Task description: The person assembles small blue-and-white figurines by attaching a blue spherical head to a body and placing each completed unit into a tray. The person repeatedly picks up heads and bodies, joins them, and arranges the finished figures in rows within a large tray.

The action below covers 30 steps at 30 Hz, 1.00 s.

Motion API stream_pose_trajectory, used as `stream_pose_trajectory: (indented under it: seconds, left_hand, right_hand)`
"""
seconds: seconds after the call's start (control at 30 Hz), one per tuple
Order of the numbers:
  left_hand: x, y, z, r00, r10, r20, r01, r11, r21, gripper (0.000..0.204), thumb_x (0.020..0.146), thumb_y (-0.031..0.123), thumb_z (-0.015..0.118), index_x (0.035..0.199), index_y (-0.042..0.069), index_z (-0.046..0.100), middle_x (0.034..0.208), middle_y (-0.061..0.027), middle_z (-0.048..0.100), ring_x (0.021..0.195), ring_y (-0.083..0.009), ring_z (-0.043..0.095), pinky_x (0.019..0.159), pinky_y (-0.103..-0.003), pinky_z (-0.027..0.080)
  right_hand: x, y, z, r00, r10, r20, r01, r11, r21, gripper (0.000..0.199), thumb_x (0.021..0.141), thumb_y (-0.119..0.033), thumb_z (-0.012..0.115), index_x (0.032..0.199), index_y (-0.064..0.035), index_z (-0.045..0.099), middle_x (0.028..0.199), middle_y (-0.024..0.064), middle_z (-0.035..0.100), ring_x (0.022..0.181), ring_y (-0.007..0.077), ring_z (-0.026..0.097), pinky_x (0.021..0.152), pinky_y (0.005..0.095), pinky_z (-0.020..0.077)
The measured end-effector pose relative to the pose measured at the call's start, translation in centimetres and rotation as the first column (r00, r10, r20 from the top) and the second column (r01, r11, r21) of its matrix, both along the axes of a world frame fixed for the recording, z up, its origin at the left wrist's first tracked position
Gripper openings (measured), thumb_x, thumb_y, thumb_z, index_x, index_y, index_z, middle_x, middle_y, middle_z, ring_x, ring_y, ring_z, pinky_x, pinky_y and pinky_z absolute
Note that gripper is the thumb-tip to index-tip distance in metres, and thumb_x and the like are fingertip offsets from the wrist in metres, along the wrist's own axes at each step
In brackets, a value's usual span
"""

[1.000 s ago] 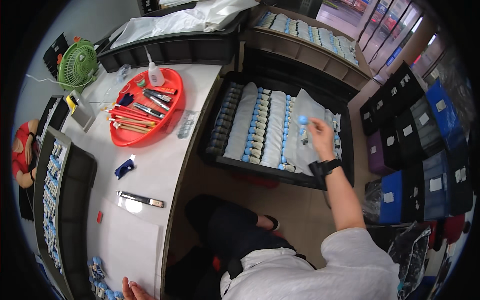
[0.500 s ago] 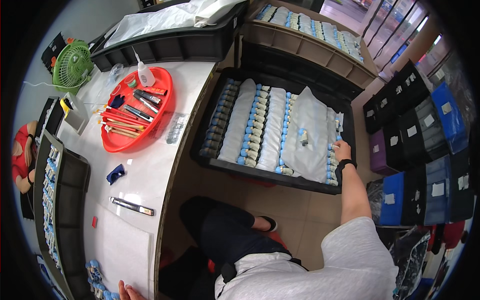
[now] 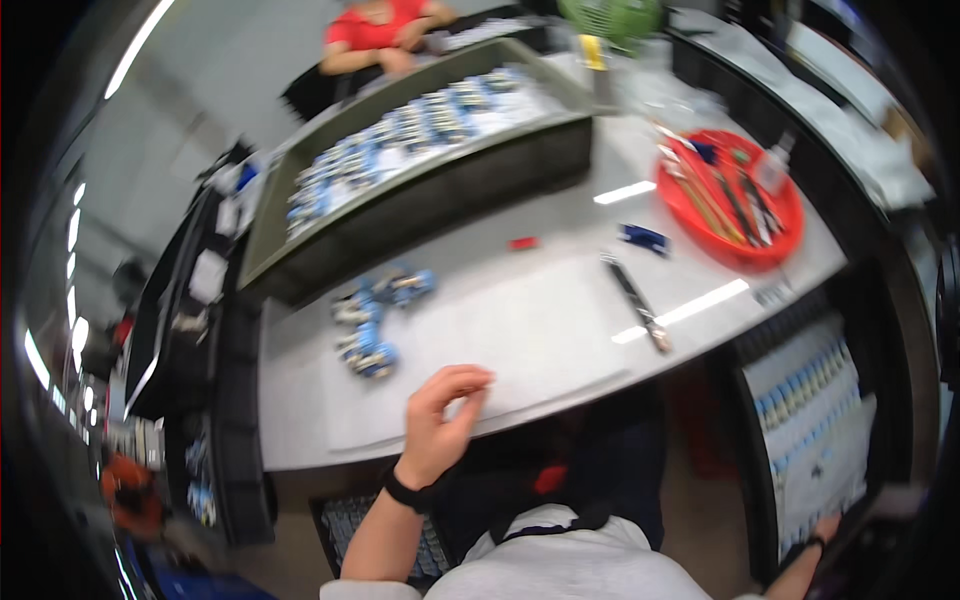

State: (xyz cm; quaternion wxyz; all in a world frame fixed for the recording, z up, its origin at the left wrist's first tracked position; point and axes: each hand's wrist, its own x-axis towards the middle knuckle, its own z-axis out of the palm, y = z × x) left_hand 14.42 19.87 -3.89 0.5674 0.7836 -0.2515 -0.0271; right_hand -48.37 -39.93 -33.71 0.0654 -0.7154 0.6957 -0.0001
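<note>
My left hand (image 3: 445, 420), a black band on its wrist, hovers over the near edge of a white sheet (image 3: 520, 330) on the table. Its fingers curl in toward the thumb, and no object shows in them. Left of the sheet's middle lies a loose cluster of small blue-and-cream figures (image 3: 365, 330). Far to the right, my right hand (image 3: 828, 525) reaches low to the edge of a black crate (image 3: 755, 440) holding rows of blue-topped figures (image 3: 805, 390) and white liner sheets (image 3: 830, 445). Blur and distance hide what its fingers do.
Behind the sheet stands a grey-green crate (image 3: 440, 180) of figures. A red tray (image 3: 740, 255) holds brushes, pens and a white bottle (image 3: 773, 165). A dark pen-like tool (image 3: 637, 303), a navy cloth piece (image 3: 645, 238) and a red scrap (image 3: 523, 243) lie nearby. A person (image 3: 375, 35) sits across the table.
My view has swung left from the black crate to the table. My left hand now shows fully over the sheet; my right hand is still by the crate's edge.
</note>
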Motion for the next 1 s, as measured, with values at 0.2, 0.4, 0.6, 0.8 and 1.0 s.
stream_pose_trajectory:
  seconds: [0.2,0.4,0.6,0.8,1.0]
  left_hand:
    - [5.9,0.1,5.9,0.88,-0.239,0.41,0.048,0.904,0.425,0.018,0.077,0.003,0.063,0.095,0.003,0.063,0.093,-0.0134,0.064,0.089,-0.03,0.06,0.077,-0.036,0.048]
    - [14.8,0.8,4.6,0.902,-0.278,0.33,-0.145,0.524,0.839,0.027,0.075,0.011,0.062,0.101,0.004,0.064,0.093,-0.0171,0.065,0.092,-0.0327,0.06,0.082,-0.04,0.049]
    - [14.5,1.5,3.2,0.883,-0.309,0.354,-0.111,0.595,0.796,0.031,0.075,0.01,0.061,0.106,0.006,0.064,0.087,-0.0172,0.063,0.084,-0.0358,0.06,0.079,-0.042,0.049]
    - [6.3,-0.2,5.3,0.955,-0.122,-0.272,0.142,0.988,0.054,0.033,0.079,0.016,0.069,0.107,-0.001,0.062,0.081,-0.0042,0.062,0.065,-0.0068,0.058,0.059,-0.021,0.048]
    - [1.6,1.7,2.4,0.861,-0.086,-0.501,-0.037,0.973,-0.229,0.039,0.088,0.017,0.063,0.121,0.0,0.053,0.096,-0.0031,0.061,0.083,-0.0071,0.058,0.076,-0.022,0.048]
  right_hand:
    - [10.0,-1.7,6.7,0.767,0.169,0.619,0.166,0.879,-0.446,0.042,0.088,-0.006,0.047,0.129,0.0019,0.042,0.122,0.0203,0.054,0.109,0.0316,0.055,0.092,0.0366,0.0433]
    - [33.0,8.2,18.6,0.315,0.402,0.86,-0.228,0.911,-0.343,0.037,0.093,-0.01,0.05,0.129,-0.008,0.046,0.117,0.0077,0.057,0.102,0.0146,0.055,0.081,0.0272,0.0431]
    - [46.9,24.7,24.9,-0.053,0.376,0.925,-0.622,0.712,-0.326,0.027,0.091,-0.003,0.052,0.118,-0.0016,0.051,0.107,0.0066,0.059,0.086,0.0116,0.058,0.074,0.0221,0.0462]
    - [53.6,37.0,27.5,-0.231,0.091,0.969,-0.885,0.394,-0.248,0.028,0.083,0.007,0.059,0.11,0.0016,0.054,0.096,0.0086,0.062,0.087,0.0128,0.062,0.078,0.0238,0.0507]
    - [58.9,45.1,29.0,-0.199,0.087,0.976,-0.978,0.041,-0.203,0.041,0.082,-0.003,0.066,0.119,0.0026,0.05,0.101,0.0118,0.061,0.085,0.0151,0.062,0.075,0.0262,0.0526]
